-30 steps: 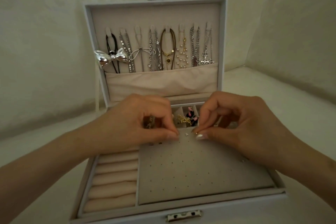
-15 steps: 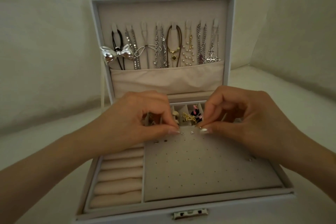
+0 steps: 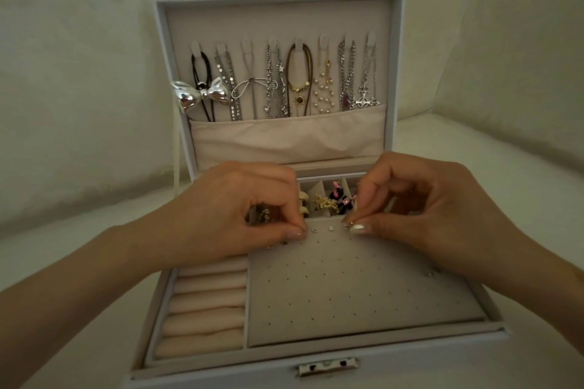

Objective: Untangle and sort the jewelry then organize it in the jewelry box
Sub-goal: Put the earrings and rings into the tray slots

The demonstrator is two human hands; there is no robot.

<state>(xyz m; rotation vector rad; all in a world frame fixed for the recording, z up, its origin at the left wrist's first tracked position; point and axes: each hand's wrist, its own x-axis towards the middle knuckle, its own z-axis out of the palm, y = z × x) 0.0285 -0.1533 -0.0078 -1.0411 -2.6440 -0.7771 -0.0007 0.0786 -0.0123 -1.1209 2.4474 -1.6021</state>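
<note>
Head view: earring step. Left hand (image 3: 240,208) & right hand (image 3: 420,208) at far edge of grey perforated earring pad (image 3: 347,294) in white jewelry box (image 3: 221,377), fingers (image 3: 295,234) pinched tight; contents too small to tell. Two tiny silver studs (image 3: 331,228) sit btwn them. Next, prob: seat another post precisely in a hole.

Free earring panel (image 3: 363,294), upright lid (image 3: 278,19) behind.

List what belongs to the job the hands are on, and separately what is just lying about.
In the job: left hand, right hand, both at the far edge of the earring pad; stud earrings in it; jewelry box.
Lying about: hung necklaces, silver bow pendant, ring rolls, gold piece, black-and-pink charm.
</note>
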